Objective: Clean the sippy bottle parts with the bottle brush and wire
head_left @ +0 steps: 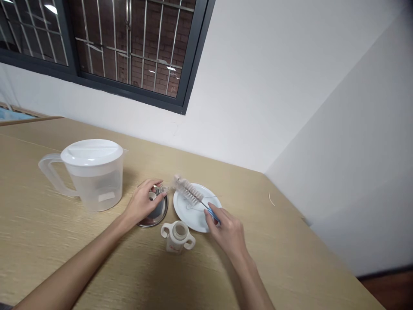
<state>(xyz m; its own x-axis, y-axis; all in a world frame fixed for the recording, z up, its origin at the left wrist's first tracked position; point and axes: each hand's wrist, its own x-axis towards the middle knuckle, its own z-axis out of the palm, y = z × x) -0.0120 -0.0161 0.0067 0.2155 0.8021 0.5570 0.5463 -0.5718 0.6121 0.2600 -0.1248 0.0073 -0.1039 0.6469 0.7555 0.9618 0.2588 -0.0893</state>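
Note:
My right hand (227, 230) is closed around the blue handle of a bottle brush (190, 191), whose white bristles point up and left over a white plate (196, 221). Between the thumb and fingers of my left hand (145, 200) is a small clear piece (164, 189), close to the brush's tip; its exact kind is too small to make out. Under that hand lies a round metal tray (150, 222) with a pale ring-shaped part (151, 196) and something dark on it, partly hidden by my fingers. An uncapped, two-handled baby bottle (177, 239) stands upright between my forearms.
A clear plastic pitcher (97, 181) with a white lid stands on the left of the wooden table (129, 267). Thin wire-like items lie on the plate. A short white strip (271, 199) lies at the right. Behind the table are a wall and a barred window (129, 47).

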